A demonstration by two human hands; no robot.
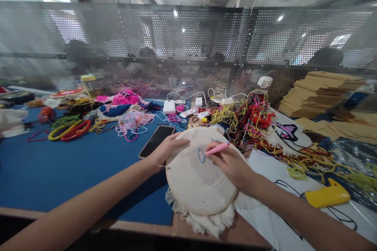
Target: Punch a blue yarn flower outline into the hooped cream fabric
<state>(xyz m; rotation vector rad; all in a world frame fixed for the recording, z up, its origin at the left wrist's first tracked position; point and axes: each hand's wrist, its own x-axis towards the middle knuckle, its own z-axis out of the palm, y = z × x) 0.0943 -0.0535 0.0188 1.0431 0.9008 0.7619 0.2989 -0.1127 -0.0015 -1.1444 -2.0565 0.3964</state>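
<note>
A round hoop with cream cloth [200,192] stretched in it is tilted over the table's front edge, its frayed cloth hanging below. Near its middle is a small blue outline of stitches [201,155]. My left hand [169,149] grips the hoop's upper left rim, thumb on the cloth and the other fingers hidden behind. My right hand [231,164] is closed round a pink punch needle pen [217,148], whose tip meets the cloth just right of the blue stitches. Light blue yarn runs above the pen.
A dark phone [156,141] lies behind my left hand. Yarn piles [129,121] and scissors with a red handle [77,130] are at the left. More tangled yarn [256,113], brown envelopes [321,90] and a yellow tool [327,195] are at the right. A perforated screen [182,43] stands behind.
</note>
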